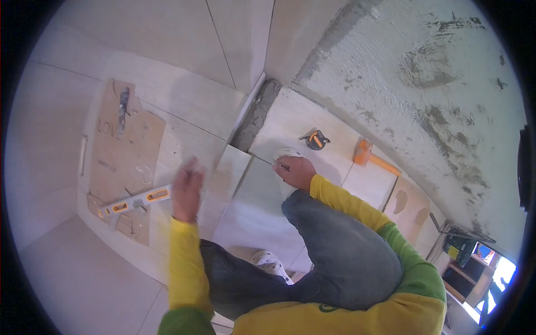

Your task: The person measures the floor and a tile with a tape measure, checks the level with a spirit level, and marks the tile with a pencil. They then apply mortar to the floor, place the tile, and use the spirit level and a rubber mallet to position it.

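Note:
My left hand (188, 190), smeared by motion, hangs over the pale floor beside a narrow tile strip (231, 162). Its fingers are too blurred to read, and whether it touches the strip cannot be made out. Just left of it, a spirit level (137, 201) with yellow-orange trim lies on the cardboard (125, 148). My right hand (297, 173) is closed in front of my knee, above a white shoe (287, 152). A small dark bit shows at its fingers, too small to name. An orange-and-black tape measure (316, 140) lies on the tile beyond that hand.
An orange mallet (363, 152) rests by the mortar-smeared wall (424, 84) at right. A gap with rough grey mortar (255, 114) runs between tiles near the corner. A dark-handled tool (123, 106) lies on the cardboard. Tools and shelving (466, 271) stand far right.

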A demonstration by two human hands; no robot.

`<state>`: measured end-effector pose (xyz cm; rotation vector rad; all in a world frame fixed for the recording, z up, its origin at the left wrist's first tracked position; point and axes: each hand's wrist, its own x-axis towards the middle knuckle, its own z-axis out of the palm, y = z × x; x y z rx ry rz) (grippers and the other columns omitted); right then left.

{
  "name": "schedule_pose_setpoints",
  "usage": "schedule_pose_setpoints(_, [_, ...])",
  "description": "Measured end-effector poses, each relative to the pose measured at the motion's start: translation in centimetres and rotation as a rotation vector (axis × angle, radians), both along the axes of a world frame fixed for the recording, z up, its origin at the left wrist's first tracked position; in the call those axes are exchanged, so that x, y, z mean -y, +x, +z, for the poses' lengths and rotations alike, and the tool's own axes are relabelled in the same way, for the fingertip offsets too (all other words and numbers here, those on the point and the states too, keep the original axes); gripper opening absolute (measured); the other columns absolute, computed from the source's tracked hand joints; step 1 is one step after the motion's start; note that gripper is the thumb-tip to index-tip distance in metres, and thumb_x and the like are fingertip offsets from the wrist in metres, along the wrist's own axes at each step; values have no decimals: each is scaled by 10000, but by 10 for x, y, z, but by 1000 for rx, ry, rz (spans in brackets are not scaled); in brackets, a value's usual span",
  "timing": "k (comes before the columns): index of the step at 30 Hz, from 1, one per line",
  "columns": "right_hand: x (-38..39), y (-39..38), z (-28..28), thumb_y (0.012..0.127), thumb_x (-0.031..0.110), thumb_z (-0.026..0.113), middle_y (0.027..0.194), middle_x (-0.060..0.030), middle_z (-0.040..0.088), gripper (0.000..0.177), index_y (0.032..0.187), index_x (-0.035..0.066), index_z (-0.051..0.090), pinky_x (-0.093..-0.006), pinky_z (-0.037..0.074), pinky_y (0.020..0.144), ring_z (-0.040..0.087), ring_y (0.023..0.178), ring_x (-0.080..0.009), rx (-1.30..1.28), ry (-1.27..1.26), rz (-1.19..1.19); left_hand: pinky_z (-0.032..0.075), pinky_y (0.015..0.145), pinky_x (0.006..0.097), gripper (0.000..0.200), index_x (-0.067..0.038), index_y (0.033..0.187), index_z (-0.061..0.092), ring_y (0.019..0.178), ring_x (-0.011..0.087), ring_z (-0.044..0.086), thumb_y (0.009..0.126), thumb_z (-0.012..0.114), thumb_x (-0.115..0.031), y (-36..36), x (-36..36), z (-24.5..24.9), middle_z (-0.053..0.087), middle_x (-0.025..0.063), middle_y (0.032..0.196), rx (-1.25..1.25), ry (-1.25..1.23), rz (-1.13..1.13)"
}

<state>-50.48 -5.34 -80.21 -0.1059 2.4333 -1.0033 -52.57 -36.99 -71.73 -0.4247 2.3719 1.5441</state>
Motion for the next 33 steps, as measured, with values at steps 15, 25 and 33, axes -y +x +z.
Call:
schedule_pose_setpoints(15, [8, 3, -26, 905, 363, 499, 829, -141, 655, 334, 813, 85, 659, -463, 488, 729, 626, 813, -354, -209, 40, 60, 200, 1165, 391, 839, -45, 1525, 128, 1447, 308, 185, 961, 320, -637, 115, -128, 23, 180, 199, 1557, 598, 871, -773])
schedule_pose_setpoints(25, [11, 2, -21, 899, 369, 521, 811, -137, 650, 315, 794, 97, 639, -468, 483, 702, 625, 782, -359, -163, 50, 25, 252, 1144, 452, 846, -84, 1527, 171, 1402, 312, 300, 932, 391, -643, 96, -99, 44, 265, 210, 1529, 593, 1669, -486])
schedule_pose_setpoints(33, [10, 4, -27, 897, 365, 526, 812, -140, 652, 311, 794, 92, 633, -469, 485, 702, 629, 781, -359, -206, 49, 24, 480, 933, 415, 648, -49, 1401, 428, 1068, 311, 634, 923, 577, -459, 85, -89, 22, 611, 215, 1230, 437, 610, -356])
